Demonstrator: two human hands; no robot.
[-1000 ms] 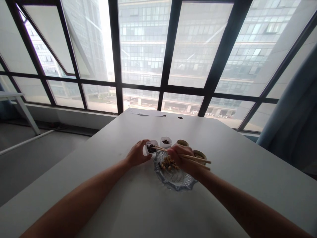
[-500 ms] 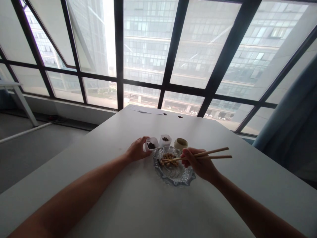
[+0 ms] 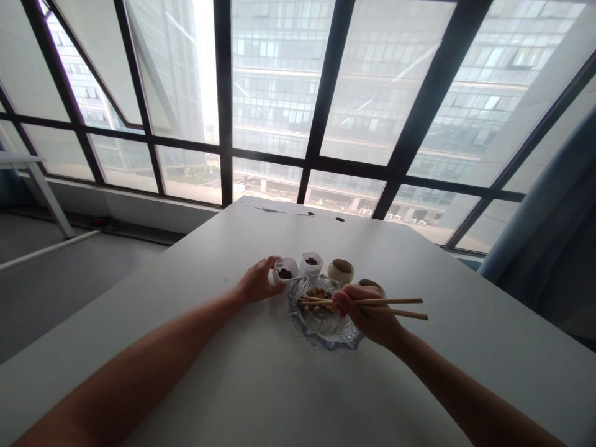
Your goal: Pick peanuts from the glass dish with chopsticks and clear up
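On a white table [image 3: 261,379], the right hand [image 3: 367,312] grips chopsticks [image 3: 400,301], tips at the brown pile [image 3: 319,293] in a glass dish [image 3: 321,341]; the left hand [image 3: 256,280] clasps a white cup [image 3: 289,265] — the dish's ten o'clock. Dark pieces [image 3: 284,273] already lie inside; the pile looks unfinished.

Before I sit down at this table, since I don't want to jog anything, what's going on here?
Someone's right hand holds chopsticks, their tips at the brown pieces in a clear dish; whether they grip one is too small to tell. The left hand holds a white cup of dark pieces. Beyond the dish are another white cup and a tan cup.
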